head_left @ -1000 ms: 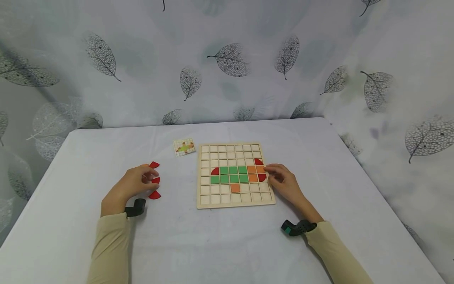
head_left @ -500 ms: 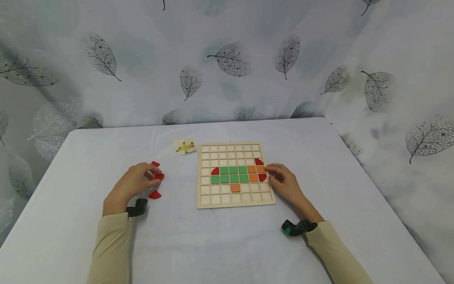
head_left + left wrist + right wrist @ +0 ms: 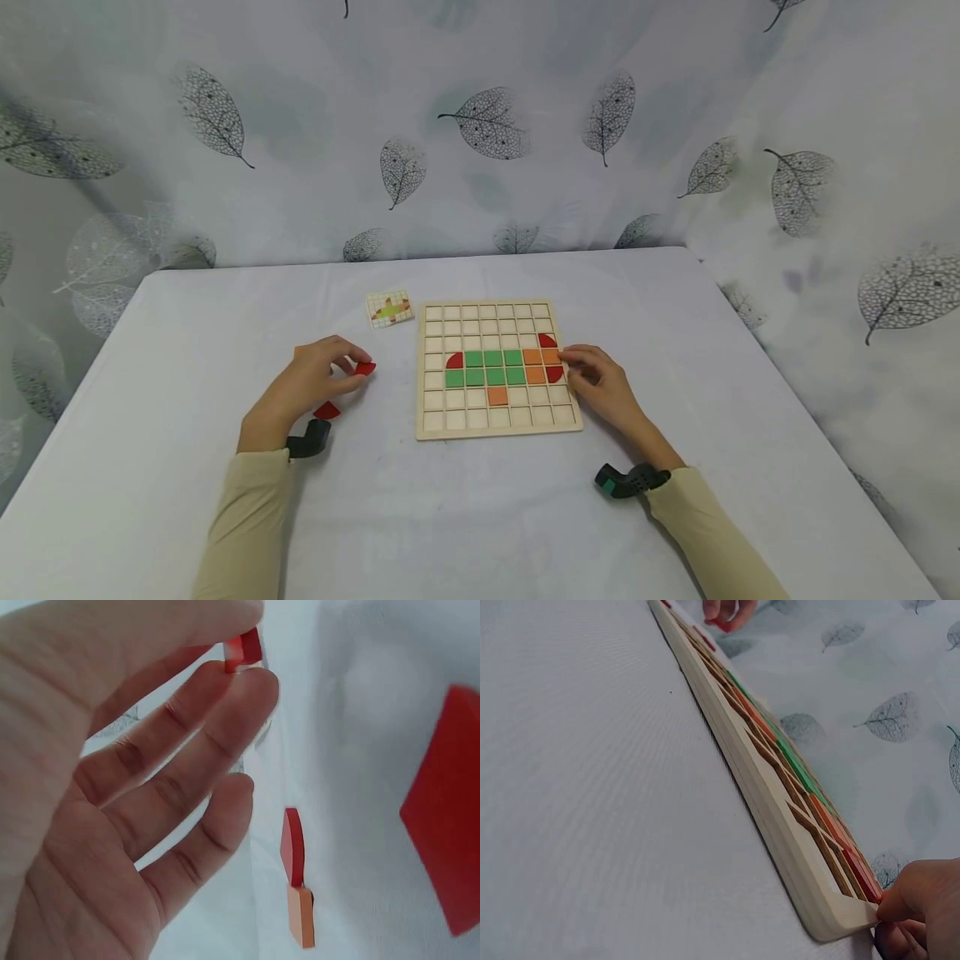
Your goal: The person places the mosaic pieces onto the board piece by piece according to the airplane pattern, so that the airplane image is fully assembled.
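My left hand (image 3: 311, 385) pinches a red quarter-circle tile (image 3: 365, 368) between thumb and fingertips, just above the table left of the wooden grid board (image 3: 498, 434); the left wrist view shows the same red tile (image 3: 244, 651) at the fingertips. At the board's right edge, my right hand (image 3: 603, 387) grips the rim, thumb and fingers around it near a corner in the right wrist view. Green tiles (image 3: 492, 359), orange tiles (image 3: 498, 397) and red quarter-circle tiles (image 3: 553, 375) lie in the board's cells.
Another red tile (image 3: 327, 410) lies on the table by the left wrist. Beyond the left hand lie one red piece (image 3: 292, 847) and an orange piece (image 3: 301, 916). A small pattern card (image 3: 390, 310) sits at the board's upper left. Leaf-print cloth (image 3: 487, 125) hangs behind the table.
The left hand has picked up the red quarter-circle tile from among the loose pieces and moved right with it, towards the board. The right hand stays at the board's edge.
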`<state>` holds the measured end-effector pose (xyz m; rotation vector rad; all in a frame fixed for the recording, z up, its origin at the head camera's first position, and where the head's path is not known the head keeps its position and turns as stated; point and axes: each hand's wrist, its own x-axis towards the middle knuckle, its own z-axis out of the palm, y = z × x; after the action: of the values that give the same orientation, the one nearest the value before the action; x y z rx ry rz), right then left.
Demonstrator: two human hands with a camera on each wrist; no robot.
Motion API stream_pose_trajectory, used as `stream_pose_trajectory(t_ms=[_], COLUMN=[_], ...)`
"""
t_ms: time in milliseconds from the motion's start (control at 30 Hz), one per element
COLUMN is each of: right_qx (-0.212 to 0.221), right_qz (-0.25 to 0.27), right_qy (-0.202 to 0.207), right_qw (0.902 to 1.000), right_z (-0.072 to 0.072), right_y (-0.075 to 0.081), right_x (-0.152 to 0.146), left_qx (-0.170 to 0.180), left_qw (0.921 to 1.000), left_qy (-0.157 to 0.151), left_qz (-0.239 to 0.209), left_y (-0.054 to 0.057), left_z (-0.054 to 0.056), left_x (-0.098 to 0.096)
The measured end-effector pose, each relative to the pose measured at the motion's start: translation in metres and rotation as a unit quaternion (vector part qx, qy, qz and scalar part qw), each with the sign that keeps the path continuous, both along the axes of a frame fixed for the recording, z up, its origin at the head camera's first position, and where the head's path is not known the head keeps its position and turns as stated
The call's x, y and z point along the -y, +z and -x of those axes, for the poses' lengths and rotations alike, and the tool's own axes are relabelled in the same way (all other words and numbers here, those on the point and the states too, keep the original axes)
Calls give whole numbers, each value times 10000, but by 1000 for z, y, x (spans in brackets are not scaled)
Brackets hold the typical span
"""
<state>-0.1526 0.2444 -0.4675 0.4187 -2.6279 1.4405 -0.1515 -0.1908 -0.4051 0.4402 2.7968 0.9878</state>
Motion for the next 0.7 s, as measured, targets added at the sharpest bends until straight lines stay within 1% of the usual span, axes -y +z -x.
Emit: stream_pose_trajectory(t_ms=[133, 300, 467, 700], right_qx=[-18, -75, -91, -94], right_qz=[5, 8, -4, -17], right_qy=[-6, 7, -2, 7], right_qw=[10000, 10000, 10000, 10000], right_z=[0, 0, -1, -1], right_y=[0, 0, 1, 3], right_x=[0, 0, 1, 2], left_qx=[-29, -188, -259, -204], left_qw=[9997, 9992, 9976, 9947], left_qy=[-118, -254, -568, -946], left_qz=[-202, -243, -306, -340], left_y=[0, -3, -5, -6], left_z=[0, 0, 3, 8], left_x=[-4, -8, -17, -31])
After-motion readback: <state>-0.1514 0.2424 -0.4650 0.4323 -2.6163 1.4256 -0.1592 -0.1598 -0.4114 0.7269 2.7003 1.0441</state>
